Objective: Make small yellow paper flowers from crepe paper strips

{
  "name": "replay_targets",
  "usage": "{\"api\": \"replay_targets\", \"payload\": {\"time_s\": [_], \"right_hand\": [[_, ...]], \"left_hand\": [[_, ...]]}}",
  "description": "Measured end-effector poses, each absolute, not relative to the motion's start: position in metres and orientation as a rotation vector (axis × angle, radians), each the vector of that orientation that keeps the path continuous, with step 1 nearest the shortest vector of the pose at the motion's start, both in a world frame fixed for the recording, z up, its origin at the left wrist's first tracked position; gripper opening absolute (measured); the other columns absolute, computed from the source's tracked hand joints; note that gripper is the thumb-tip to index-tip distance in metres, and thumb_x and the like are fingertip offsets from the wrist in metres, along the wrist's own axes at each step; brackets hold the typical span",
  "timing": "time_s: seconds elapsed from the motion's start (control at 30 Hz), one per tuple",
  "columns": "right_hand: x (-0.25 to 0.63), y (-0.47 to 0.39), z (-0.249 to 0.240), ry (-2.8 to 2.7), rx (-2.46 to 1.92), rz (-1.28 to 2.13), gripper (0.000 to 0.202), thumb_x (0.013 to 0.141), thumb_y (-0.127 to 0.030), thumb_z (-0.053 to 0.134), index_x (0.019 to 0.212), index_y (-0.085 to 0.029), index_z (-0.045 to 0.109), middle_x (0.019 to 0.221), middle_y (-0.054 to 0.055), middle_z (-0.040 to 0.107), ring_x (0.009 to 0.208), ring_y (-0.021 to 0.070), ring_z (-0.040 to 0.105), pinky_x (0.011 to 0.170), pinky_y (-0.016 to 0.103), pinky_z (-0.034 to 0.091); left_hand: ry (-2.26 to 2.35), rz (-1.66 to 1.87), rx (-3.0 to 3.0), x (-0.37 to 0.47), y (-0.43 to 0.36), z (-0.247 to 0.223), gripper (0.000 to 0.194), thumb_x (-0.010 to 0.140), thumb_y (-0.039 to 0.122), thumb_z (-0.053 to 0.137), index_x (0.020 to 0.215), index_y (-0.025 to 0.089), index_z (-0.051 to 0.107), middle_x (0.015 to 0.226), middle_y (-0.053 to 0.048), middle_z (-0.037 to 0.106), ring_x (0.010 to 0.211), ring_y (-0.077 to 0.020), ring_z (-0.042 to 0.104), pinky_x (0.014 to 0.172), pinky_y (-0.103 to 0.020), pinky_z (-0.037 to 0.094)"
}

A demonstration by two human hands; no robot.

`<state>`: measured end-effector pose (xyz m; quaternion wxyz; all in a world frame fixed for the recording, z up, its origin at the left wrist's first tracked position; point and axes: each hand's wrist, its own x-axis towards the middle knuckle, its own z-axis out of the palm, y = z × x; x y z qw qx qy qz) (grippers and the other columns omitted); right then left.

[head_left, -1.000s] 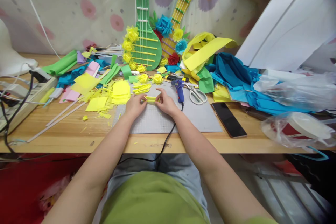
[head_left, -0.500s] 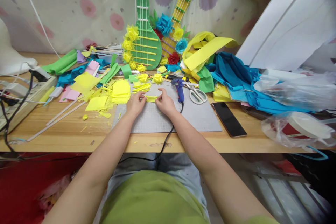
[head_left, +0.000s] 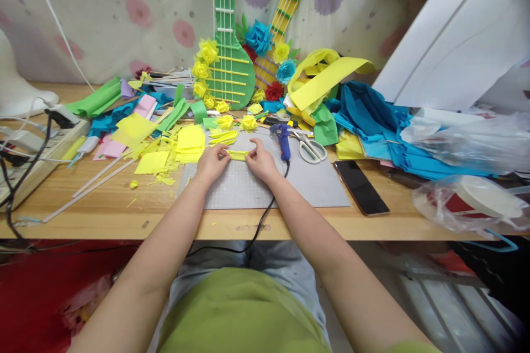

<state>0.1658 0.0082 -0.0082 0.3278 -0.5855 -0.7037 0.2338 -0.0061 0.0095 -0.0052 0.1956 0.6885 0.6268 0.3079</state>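
Observation:
A narrow folded strip of yellow crepe paper [head_left: 238,155] stretches between my hands, just over the grey cutting mat [head_left: 318,190]. My left hand [head_left: 213,162] pinches its left end, and my right hand [head_left: 260,161] pinches the right end with the index finger raised. Behind the left hand lies a small pile of folded yellow paper pieces [head_left: 223,137]. Yellow paper squares [head_left: 190,142] are stacked to the left. Two yellow paper flowers, one of them a rosette [head_left: 249,123], sit at the mat's back edge.
A blue glue gun [head_left: 284,142] rests right of my hands, its cord running under my right forearm. Scissors [head_left: 310,150] and a phone [head_left: 361,187] lie further right. A green paper-covered instrument [head_left: 234,77] leans at the back. Blue crepe paper [head_left: 372,116] is heaped at right.
My left hand has shifted very slightly left. The yellow strip stays pinched between both hands, and everything else looks the same.

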Motion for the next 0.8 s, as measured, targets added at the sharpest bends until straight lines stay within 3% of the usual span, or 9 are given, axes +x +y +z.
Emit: {"api": "replay_targets", "payload": {"time_s": [0.2, 0.5, 0.8], "right_hand": [[0.163, 0.007, -0.007, -1.861, -1.591, 0.562, 0.051, 0.073, -0.019, 0.046, 0.124, -0.017, 0.038, 0.08, 0.002, 0.064, 0.072, 0.0169, 0.059, 0.068, 0.028, 0.043], [0.158, 0.003, -0.006, -1.946, -1.627, 0.399, 0.05, 0.074, -0.016, 0.042, 0.124, -0.015, 0.039, 0.085, 0.007, 0.064, 0.079, 0.0208, 0.059, 0.07, 0.03, 0.043], [0.154, 0.002, -0.007, -1.97, -1.676, 0.285, 0.041, 0.075, -0.016, 0.041, 0.116, -0.015, 0.043, 0.086, 0.008, 0.063, 0.077, 0.0208, 0.057, 0.067, 0.029, 0.04]], "left_hand": [[1.86, 0.831, 1.865, 0.001, 0.008, -0.003, 0.03, 0.073, 0.032, 0.056, 0.101, 0.021, 0.06, 0.086, -0.001, 0.067, 0.079, -0.0157, 0.058, 0.068, -0.026, 0.041], [2.023, 0.793, 1.931, 0.015, 0.003, 0.002, 0.033, 0.076, 0.027, 0.053, 0.108, 0.022, 0.055, 0.083, -0.003, 0.067, 0.096, -0.0236, 0.053, 0.075, -0.032, 0.04], [2.066, 0.801, 2.017, 0.02, 0.001, 0.001, 0.03, 0.076, 0.022, 0.053, 0.106, 0.023, 0.052, 0.081, -0.005, 0.062, 0.097, -0.0238, 0.052, 0.074, -0.032, 0.04]]}}
